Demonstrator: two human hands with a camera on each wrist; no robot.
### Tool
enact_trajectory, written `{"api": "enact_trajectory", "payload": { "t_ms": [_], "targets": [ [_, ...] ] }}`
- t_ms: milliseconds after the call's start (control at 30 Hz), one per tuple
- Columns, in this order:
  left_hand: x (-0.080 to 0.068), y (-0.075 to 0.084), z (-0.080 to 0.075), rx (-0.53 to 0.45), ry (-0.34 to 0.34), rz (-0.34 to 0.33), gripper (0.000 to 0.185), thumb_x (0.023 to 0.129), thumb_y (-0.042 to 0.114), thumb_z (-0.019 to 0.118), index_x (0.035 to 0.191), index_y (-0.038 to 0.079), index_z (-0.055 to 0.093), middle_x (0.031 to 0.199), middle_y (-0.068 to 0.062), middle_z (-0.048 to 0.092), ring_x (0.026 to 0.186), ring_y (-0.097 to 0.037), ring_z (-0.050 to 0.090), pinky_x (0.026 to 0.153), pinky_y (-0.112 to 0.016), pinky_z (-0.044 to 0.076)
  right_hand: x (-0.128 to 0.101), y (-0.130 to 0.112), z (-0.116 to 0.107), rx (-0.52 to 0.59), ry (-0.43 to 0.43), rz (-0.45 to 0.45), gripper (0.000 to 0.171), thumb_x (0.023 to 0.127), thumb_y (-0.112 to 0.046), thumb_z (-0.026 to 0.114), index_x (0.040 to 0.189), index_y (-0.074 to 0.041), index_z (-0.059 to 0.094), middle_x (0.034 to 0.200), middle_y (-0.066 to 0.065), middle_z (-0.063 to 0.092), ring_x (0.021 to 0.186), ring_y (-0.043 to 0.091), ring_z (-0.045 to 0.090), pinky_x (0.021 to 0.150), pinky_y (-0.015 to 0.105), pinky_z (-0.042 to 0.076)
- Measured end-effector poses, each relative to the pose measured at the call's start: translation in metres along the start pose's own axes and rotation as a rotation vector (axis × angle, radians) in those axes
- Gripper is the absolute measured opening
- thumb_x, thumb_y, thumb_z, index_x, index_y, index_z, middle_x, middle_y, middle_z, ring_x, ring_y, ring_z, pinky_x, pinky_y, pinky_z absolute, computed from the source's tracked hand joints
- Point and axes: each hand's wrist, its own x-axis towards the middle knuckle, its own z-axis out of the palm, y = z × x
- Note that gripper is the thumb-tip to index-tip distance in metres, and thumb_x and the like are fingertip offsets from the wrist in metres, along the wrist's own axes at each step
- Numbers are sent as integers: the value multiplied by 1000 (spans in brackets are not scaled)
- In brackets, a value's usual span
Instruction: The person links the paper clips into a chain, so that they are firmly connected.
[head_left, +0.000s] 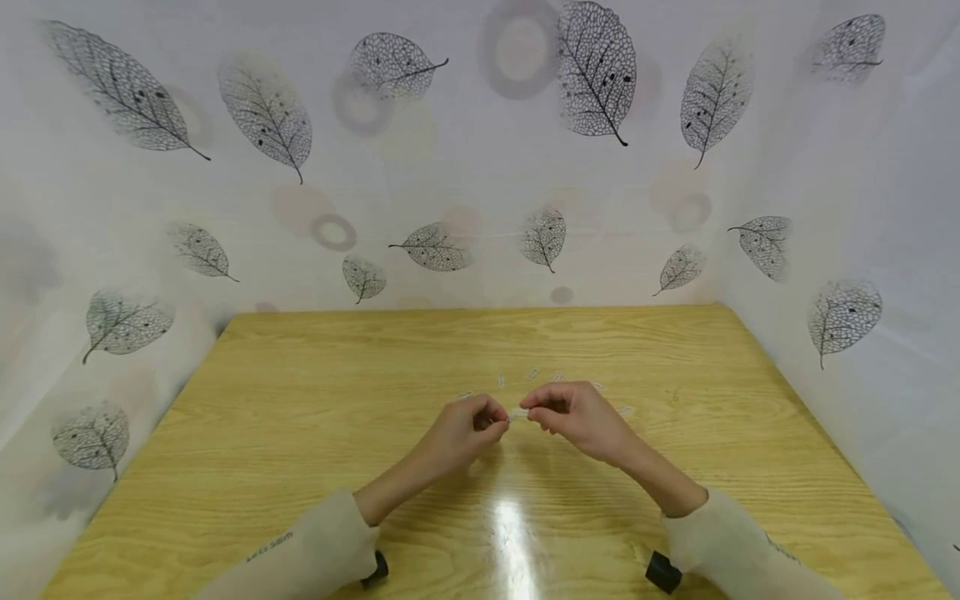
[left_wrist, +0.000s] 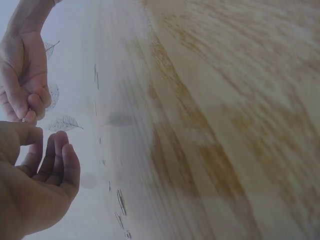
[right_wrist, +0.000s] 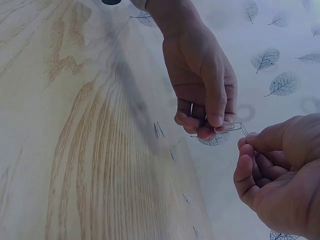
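Observation:
My left hand (head_left: 465, 429) pinches a silver paper clip (right_wrist: 229, 127) between thumb and fingertips above the table. Close beside it, my right hand (head_left: 581, 417) grips a second paper clip (right_wrist: 244, 130) the same way. In the right wrist view the two clips meet at an angle between the fingertips; whether they are linked I cannot tell. The left wrist view shows the left hand (left_wrist: 42, 185) low and the right hand (left_wrist: 27, 75) above it, with the held clips mostly hidden by fingers.
Several loose paper clips lie in a scattered arc beyond the hands, among them one clip (head_left: 501, 380) in the middle and another (head_left: 625, 410) to the right. The wooden table (head_left: 300, 375) is bounded by a leaf-patterned cloth (head_left: 465, 167) at the back and sides.

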Motion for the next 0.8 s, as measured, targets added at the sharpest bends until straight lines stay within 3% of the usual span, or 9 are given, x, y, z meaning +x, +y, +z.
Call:
{"api": "enact_trajectory", "payload": {
  "t_ms": [367, 600, 800],
  "targets": [
    [-1, 4, -1, -19, 27, 16, 14, 104, 7, 60, 113, -1, 67, 106, -14, 71, 88, -17, 66, 74, -25, 54, 0, -1, 3, -71, 43, -55, 17, 103, -5, 64, 115, 3, 73, 102, 19, 72, 79, 24, 63, 67, 25, 52],
    [3, 13, 1, -61, 99, 27, 22, 106, 22, 62, 117, 5, 69, 106, -2, 71, 95, -16, 67, 82, -28, 55, -1, -2, 7, -154, 156, -167, 19, 97, 2, 70, 115, 2, 71, 90, -2, 72, 69, 13, 61, 59, 25, 48],
    [4, 16, 1, -56, 118, 57, 18, 103, 24, 68, 112, 9, 71, 101, 2, 73, 96, -19, 68, 87, -42, 56, -1, -1, 9, -150, 166, -219, 17, 96, 2, 71, 112, -2, 73, 92, 2, 75, 73, 18, 67, 63, 31, 54]
  ]
}}
